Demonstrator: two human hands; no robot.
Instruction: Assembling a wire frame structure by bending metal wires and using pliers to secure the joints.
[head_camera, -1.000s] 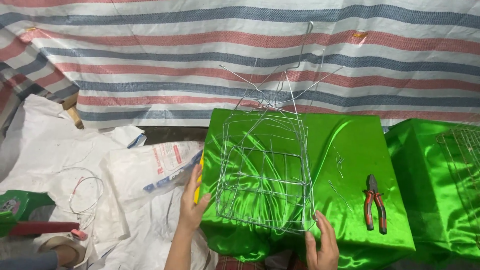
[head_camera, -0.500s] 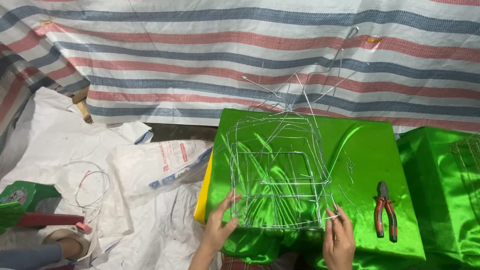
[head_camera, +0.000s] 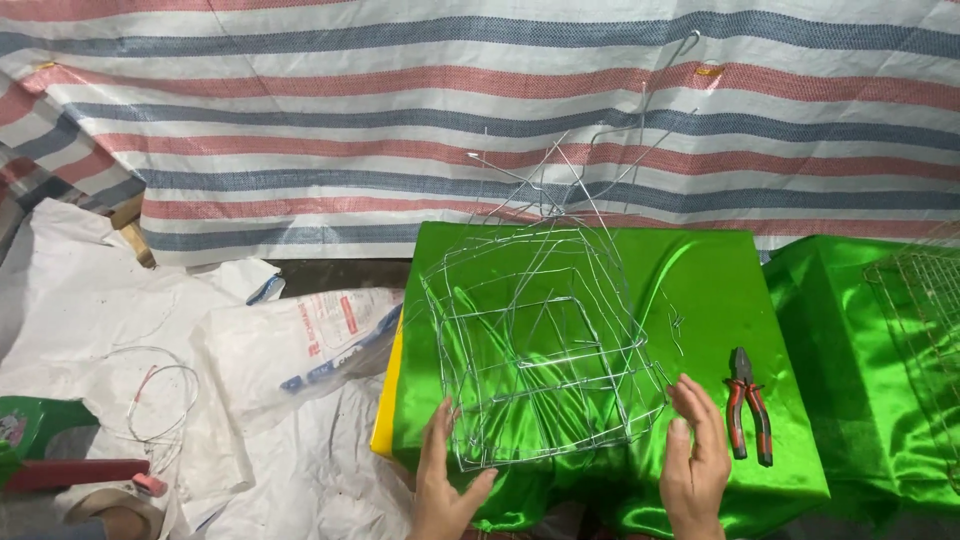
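The wire cage frame (head_camera: 545, 345) sits on the shiny green cloth-covered box (head_camera: 720, 290) in front of you, its loose wire ends sticking up at the back. Your left hand (head_camera: 445, 485) rests open against its near left corner; your right hand (head_camera: 695, 460) is open at its near right corner, fingers spread and touching the wire. Red-handled pliers (head_camera: 748, 405) lie just right of your right hand. Farther right, a second green box (head_camera: 850, 340) carries another wire mesh (head_camera: 925, 330). To your left, a coil of wire (head_camera: 155, 400) lies on white sacks (head_camera: 290, 345).
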